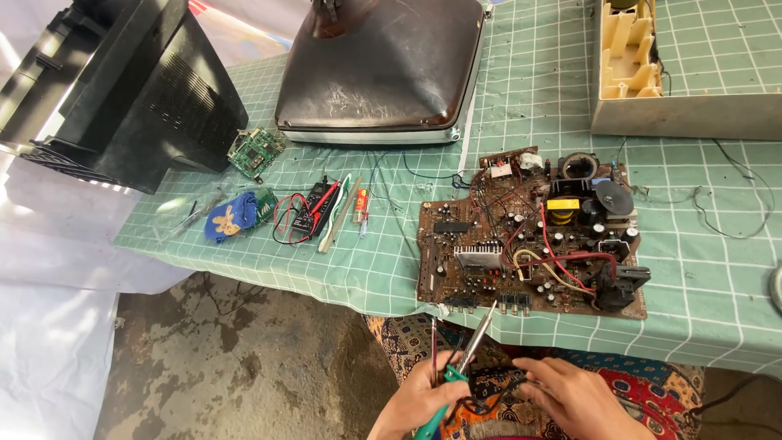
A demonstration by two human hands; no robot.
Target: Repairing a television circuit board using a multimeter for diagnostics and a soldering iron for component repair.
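Note:
My left hand (419,399) grips a soldering iron (456,371) with a green handle, its metal tip pointing up toward the large brown circuit board (529,232). A thin dark probe (433,342) also stands in that hand. My right hand (570,395) holds a small dark part (497,380) with black wires, close to the iron, over my lap below the table's front edge. The board lies flat on the green checked table cover (700,277), packed with capacitors, a heat sink and red wires.
A picture tube (383,69) lies face down at the back centre. A black television shell (122,81) stands at left, a beige casing (684,73) at right. A small green board (255,151), blue cloth (230,216), black multimeter (315,208) and loose tools lie left of the main board.

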